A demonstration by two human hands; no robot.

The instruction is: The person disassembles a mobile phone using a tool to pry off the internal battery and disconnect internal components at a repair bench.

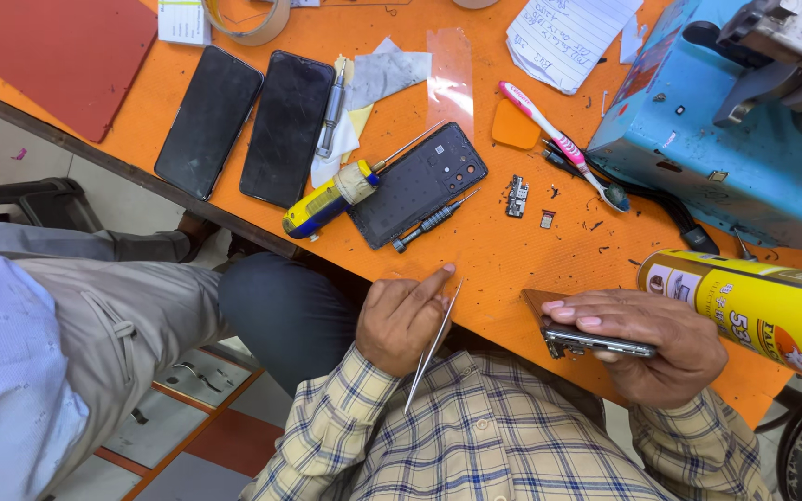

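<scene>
Nearest the camera, left hand (406, 320) closed around long thin metal tweezers (433, 345), forefinger stretched out to touch the orange tabletop (503, 250), tweezer tips slanting down toward the checked shirt. Right hand (647, 339) beside it, grip wrapped tight on a dark slim phone body (596, 340) held edge-on at the tabletop's near rim, fingertips laid along its top. Just right of that hand, lying on its side, a big yellow spray can (754, 311).

Further out, in the middle of the tabletop, a black plastic phone back cover (420, 184) with camera cut-outs, inner face up; a small black-handled screwdriver (433, 221) against its near edge; a blue and yellow glue tube (327, 199) with a long needle tip at its left corner. Right of the cover, a tiny dark circuit part (516, 196), and a pink and white toothbrush (559, 144) lying slantwise. Left of the cover, two black phones (248, 123) side by side, screens up.

Farthest off, a red mat (62, 51) at the left corner, a written paper sheet (568, 37), and a worn blue metal machine (726, 139) at the right.
</scene>
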